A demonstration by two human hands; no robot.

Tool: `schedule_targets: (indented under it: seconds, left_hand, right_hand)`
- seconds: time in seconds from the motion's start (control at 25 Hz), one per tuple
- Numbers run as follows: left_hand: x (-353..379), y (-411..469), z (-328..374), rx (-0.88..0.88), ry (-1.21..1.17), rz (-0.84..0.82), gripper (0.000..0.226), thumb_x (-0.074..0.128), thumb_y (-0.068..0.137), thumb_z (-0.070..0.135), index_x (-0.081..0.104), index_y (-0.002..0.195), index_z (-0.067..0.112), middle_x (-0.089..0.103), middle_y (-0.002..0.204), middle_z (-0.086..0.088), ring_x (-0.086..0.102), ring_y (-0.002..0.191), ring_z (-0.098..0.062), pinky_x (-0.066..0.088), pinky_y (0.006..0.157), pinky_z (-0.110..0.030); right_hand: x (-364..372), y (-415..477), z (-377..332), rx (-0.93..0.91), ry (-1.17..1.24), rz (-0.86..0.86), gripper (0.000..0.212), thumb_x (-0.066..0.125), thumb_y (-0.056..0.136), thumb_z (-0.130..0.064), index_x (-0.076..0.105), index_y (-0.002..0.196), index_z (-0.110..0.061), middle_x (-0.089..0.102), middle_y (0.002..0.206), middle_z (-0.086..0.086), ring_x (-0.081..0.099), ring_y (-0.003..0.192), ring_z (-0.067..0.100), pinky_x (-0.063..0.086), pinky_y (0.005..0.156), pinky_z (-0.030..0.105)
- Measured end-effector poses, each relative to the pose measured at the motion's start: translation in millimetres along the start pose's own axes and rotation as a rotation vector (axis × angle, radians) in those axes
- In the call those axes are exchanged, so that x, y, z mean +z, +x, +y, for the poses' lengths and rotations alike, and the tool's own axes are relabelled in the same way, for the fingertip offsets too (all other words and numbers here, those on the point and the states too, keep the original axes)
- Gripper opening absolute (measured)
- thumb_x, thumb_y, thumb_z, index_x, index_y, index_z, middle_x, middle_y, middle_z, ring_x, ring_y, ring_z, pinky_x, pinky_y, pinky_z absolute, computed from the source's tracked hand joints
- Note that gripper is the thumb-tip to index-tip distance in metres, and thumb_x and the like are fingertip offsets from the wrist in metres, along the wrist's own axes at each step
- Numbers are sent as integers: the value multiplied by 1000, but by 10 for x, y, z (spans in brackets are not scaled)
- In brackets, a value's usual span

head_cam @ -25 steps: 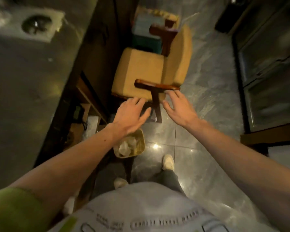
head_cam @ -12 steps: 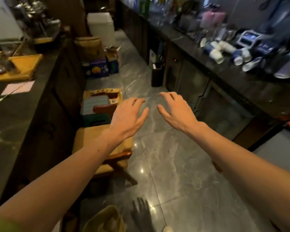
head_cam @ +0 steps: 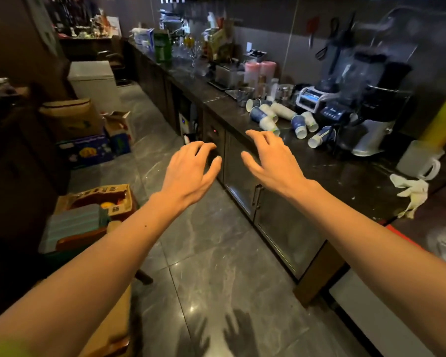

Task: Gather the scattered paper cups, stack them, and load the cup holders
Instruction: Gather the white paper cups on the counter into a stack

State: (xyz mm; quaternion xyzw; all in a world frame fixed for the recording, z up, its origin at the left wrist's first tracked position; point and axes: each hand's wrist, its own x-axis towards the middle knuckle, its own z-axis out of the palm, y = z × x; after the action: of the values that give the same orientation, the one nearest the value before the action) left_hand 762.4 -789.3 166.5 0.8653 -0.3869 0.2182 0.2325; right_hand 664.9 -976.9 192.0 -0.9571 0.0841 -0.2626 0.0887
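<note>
Several blue-and-white paper cups (head_cam: 283, 117) lie scattered on their sides on the dark counter (head_cam: 327, 166) at the right, in front of the blenders. My left hand (head_cam: 191, 168) and my right hand (head_cam: 271, 155) are stretched out in front of me, both with fingers spread and holding nothing. My right hand hovers over the counter's front edge, just short of the nearest cup (head_cam: 268, 124). My left hand hangs over the aisle floor, left of the counter. I cannot make out a cup holder.
Blenders (head_cam: 355, 99) and a metal base stand behind the cups. A white rag (head_cam: 410, 191) lies near the counter's right end. Cabinet doors (head_cam: 276, 215) run below the counter. Cardboard boxes (head_cam: 93, 202) and a white chest freezer (head_cam: 93, 81) line the left side of the grey tiled aisle.
The view has swung up from the floor and chair to the counter on the right. The cups now lie closer, and both empty hands have moved toward them.
</note>
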Motion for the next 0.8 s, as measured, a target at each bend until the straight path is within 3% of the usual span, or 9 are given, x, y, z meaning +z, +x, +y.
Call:
schedule_targets:
  seconds: [0.56,0.8]
  left_hand:
    - [2144,2991,-927,303,-85,-152,52,34,95,48,56,127,15,62,122,-8,57,113,-26,45,95,-40]
    - [3148,4039,-1051,434,-60,-243,54,32,96,49,55,131,15,61,125,-8,55,117,-26,43,99,-42]
  right_hand:
    - [1347,2294,1732,213,-201,-107,53,47,96,-44,42,142,-18,50,134,14,53,113,34,46,90,46]
    - [1842,3067,2644,300,-284,-143,55,43,95,-47,39,143,-20,48,138,14,49,120,32,42,95,43]
